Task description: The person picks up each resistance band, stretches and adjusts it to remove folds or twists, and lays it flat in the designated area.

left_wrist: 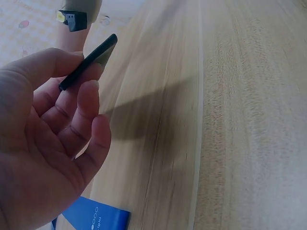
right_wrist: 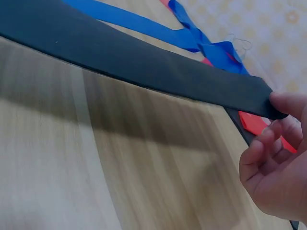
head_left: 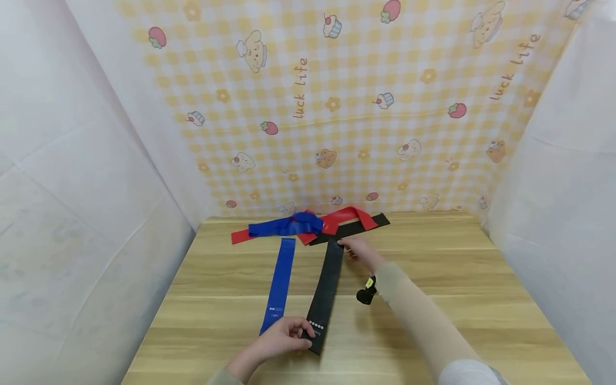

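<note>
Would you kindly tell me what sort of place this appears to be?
Probably a small, makeshift tabletop booth: a wood-grain table is flanked by plain whitish sheets, with a yellow-checked cartoon backdrop behind it. What lies beyond isn't shown.

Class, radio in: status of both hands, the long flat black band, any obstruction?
Left hand pinching long flat black band at near end, right hand at far end. Band held above wood-grain table. Nothing on top; flat blue band alongside.

Your left hand (head_left: 283, 338) and right hand (head_left: 361, 254) are bare. You wear beige sleeves (head_left: 421, 318), a pale grey layer (head_left: 463, 372) further up the right, and a black wrist camera (head_left: 364, 296) bearing a yellow label (head_left: 369, 282).
</note>
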The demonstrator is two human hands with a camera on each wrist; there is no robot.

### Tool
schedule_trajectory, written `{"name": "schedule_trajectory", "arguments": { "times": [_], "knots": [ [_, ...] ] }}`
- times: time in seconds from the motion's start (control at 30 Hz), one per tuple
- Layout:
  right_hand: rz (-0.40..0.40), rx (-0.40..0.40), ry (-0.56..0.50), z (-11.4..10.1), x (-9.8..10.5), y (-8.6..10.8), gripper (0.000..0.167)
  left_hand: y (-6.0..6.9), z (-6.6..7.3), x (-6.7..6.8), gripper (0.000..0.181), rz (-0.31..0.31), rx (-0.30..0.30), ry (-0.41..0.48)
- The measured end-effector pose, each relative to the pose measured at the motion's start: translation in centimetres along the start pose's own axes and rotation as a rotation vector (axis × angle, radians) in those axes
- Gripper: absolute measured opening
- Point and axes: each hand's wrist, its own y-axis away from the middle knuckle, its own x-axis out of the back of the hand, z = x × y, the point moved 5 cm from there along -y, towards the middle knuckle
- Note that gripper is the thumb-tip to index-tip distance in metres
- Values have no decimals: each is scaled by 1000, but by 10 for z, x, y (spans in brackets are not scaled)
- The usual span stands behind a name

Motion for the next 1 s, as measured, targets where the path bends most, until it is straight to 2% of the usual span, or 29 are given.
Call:
{"name": "schedule_trajectory", "arguments": {
  "times": [0.17,0.47,0.7,0.9,1.0],
  "knots": [
    [-11,-7,24,7,-15,-7,11,3,-4,0,11,-9,37,22],
    [-17,-33,4,16,-45,-21,14,8,-10,1,11,-1,25,16],
    [-34,-41,-20,15,-68,-28,15,11,-14,4,10,9,41,34],
    [27,83,199,7,-77,-38,20,12,-14,7,9,27,55,61],
    [32,105,274,3,-82,-41,24,12,-15,9,9,43,52,53]
  ]
}}
